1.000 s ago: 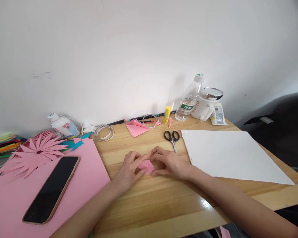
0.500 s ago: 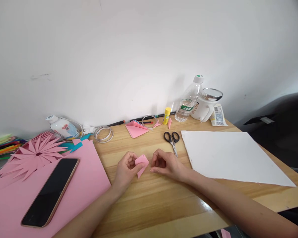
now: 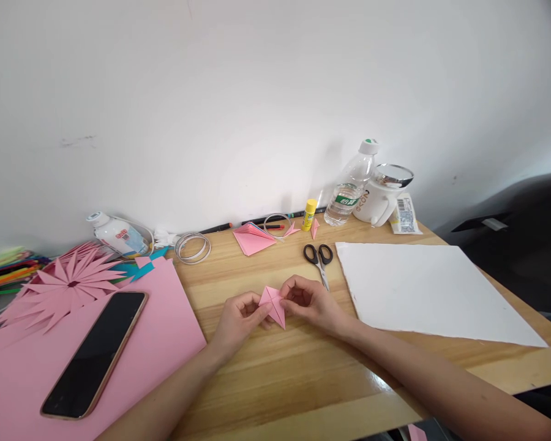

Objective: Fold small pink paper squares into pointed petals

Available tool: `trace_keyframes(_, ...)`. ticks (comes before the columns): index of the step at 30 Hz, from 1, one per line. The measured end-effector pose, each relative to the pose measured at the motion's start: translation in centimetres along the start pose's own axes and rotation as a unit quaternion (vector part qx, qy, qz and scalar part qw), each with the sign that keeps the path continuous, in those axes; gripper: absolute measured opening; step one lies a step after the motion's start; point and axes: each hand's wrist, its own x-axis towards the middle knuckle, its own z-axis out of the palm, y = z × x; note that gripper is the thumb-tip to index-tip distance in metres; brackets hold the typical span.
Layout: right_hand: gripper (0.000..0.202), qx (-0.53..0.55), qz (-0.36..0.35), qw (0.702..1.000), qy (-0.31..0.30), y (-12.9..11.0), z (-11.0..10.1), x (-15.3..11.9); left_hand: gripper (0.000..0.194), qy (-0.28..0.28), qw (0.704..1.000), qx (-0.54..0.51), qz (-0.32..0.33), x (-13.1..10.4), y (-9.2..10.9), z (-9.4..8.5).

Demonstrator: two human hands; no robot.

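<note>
A small piece of folded pink paper (image 3: pixel 274 301), kite-shaped with crease lines, is held over the wooden table (image 3: pixel 257 380). My left hand (image 3: pixel 245 311) pinches its left side between thumb and fingers. At its right edge, my right hand (image 3: pixel 310 301) closes thumb and fingertips on the paper. Just beyond my right hand lie black-handled scissors (image 3: pixel 320 263). Farther back is a stack of folded pink paper (image 3: pixel 253 239), beside a small folded pink piece (image 3: pixel 314 228) and a yellow glue stick (image 3: pixel 309 215).
A phone (image 3: pixel 95 355) rests on large pink paper (image 3: pixel 174 318) at left, near a pink paper flower (image 3: pixel 73 283) and a white bottle (image 3: pixel 119 236). Tape rolls (image 3: pixel 193 248) lie near the wall. At right are a white board (image 3: pixel 422 288), a water bottle (image 3: pixel 349 190) and a mug (image 3: pixel 376 199).
The folded paper has shifted right and turned in my left hand, showing its creased face. My right hand, apart from it before, now grips its right edge.
</note>
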Motion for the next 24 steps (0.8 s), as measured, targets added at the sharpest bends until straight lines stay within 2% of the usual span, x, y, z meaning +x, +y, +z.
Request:
trace_keyframes(6,0.031,0.079,0.022,0.996,0.016,0.51,0.13,-0.02,0.026,-0.034,0.999,-0.009,-0.013,-0.02,0.28,0.08)
trace_keyframes(8,0.032,0.09,0.033,0.995,0.003,0.5,0.08,0.03,0.028,-0.039,0.999,-0.014,-0.019,-0.01,0.18,0.04)
trace_keyframes(13,0.028,0.103,0.055,0.992,-0.038,0.36,-0.17,0.18,0.028,-0.037,0.999,-0.021,-0.028,-0.04,0.04,-0.04)
trace_keyframes(24,0.027,0.107,0.065,0.991,-0.055,-0.1,-0.17,0.17,0.03,-0.021,0.999,-0.007,-0.05,0.02,-0.06,0.03)
